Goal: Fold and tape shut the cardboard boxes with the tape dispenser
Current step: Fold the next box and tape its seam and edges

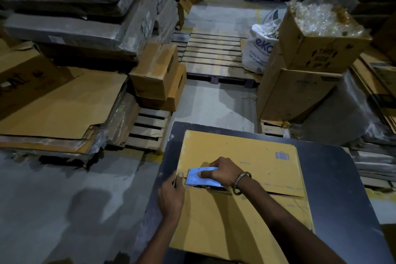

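A brown cardboard box (246, 216) with its top flaps folded shut stands on a dark table (338, 188). My right hand (222, 170) grips a blue tape dispenser (199, 177) that sits on the flap seam near the box's left edge. My left hand (171, 197) holds the box's left edge, its thumb pressing on the top at the seam just left of the dispenser. A blue barcode is printed on the far flap.
Flattened cardboard sheets (64, 105) lie stacked on a pallet to the left. Small boxes (158, 75) stand ahead left, an empty wooden pallet (214, 53) lies ahead, and stacked boxes (300, 83) with clear plastic fill rise at the right beside a white sack (259, 49).
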{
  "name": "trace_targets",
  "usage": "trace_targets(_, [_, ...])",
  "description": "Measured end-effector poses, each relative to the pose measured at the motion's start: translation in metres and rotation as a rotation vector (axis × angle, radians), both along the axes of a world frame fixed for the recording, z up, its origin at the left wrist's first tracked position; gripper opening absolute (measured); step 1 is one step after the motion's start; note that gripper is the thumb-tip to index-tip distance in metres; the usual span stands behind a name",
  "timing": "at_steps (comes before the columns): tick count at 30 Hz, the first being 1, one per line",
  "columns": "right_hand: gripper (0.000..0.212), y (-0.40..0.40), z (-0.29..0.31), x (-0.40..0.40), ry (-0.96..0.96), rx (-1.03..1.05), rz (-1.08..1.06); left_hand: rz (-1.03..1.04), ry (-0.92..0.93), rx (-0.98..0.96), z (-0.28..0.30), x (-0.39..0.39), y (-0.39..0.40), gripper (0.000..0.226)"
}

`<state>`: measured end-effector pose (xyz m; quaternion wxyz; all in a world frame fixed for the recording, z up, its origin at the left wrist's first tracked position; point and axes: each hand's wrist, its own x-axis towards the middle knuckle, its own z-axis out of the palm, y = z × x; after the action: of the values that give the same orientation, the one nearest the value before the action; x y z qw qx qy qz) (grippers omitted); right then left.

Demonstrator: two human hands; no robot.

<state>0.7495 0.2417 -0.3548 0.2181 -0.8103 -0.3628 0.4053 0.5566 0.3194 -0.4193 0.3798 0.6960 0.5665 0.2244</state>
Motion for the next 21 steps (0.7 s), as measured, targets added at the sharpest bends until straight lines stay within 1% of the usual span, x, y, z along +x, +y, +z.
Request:
trace_targets(2, [0.065, 0.000, 0.000, -0.001, -0.044, 0.005, 0.013, 0.024, 0.032, -0.003, -0.004, 0.000, -0.003, 0.040])
trace_targets(4, [0.063, -0.001, 0.003, 0.001, -0.046, -0.003, 0.035, 0.012, 0.058, 0.032, -0.001, 0.000, -0.005, 0.053])
trace_targets(5, [0.063, -0.003, 0.005, 0.002, -0.041, -0.009, 0.046, 0.014, 0.076, 0.036, 0.001, 0.000, -0.005, 0.055])
trace_targets(8, [0.066, -0.013, 0.007, 0.004, -0.032, -0.021, 0.070, 0.027, 0.163, 0.017, 0.003, 0.002, -0.003, 0.047])
trace_targets(10, [0.069, -0.028, 0.007, 0.011, -0.032, -0.023, 0.068, 0.013, 0.178, 0.000, 0.002, 0.002, -0.003, 0.048])
trace_targets(13, [0.067, -0.054, 0.011, 0.028, -0.049, -0.017, 0.064, -0.002, 0.213, -0.003, -0.001, 0.001, -0.001, 0.049])
trace_targets(18, [0.063, -0.106, 0.017, 0.066, -0.104, -0.053, 0.067, -0.015, 0.232, 0.101, 0.000, 0.003, 0.002, 0.043])
trace_targets(19, [0.067, -0.118, 0.017, 0.077, -0.115, -0.061, 0.054, -0.011, 0.232, 0.092, 0.001, 0.004, 0.002, 0.043])
trace_targets(21, [0.083, -0.146, 0.015, 0.100, -0.128, -0.068, 0.022, -0.011, 0.252, 0.091, 0.002, 0.004, 0.003, 0.043])
